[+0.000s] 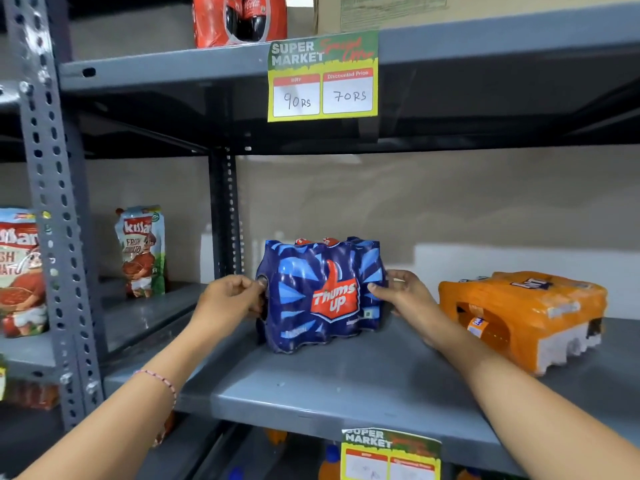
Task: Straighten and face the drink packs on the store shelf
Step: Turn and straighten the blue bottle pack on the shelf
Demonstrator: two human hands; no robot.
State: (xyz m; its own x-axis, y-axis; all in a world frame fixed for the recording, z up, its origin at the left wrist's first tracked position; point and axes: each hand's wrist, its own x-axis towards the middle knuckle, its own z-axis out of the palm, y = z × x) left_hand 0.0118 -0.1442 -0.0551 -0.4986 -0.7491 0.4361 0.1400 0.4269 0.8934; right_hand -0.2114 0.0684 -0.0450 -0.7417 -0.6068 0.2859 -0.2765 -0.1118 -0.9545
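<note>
Blue pack (323, 296) stands upright at frame centre on the grey shelf (346, 386), its Thums Up logo facing me, red caps showing above the wrap. My left hand (230, 297) is at its left edge, fingers curled closed and pinching the wrap near a side opening. My right hand (403, 292) is at its right edge, partly closed, thumb on the front face and fingers wrapped round the side; both hands have hold of this one pack. A thin bead bracelet (161, 381) sits on my left wrist, lower left of frame. Orange pack (523, 317) lies tipped over on the same shelf, right of frame, apart from the blue one, bottle bases pointing toward the lower right. Upper centre: a price tag (322, 76) hangs from the shelf above, hand-marked 90 Rs and 70 Rs. Above it, at the top edge, a red cola pack (239, 19). Left of frame, beyond the perforated upright (52, 209), two ketchup pouches (142, 251) stand on the neighbouring shelf. Bottom centre: a second tag (391, 453), writing too blurred to read.
</note>
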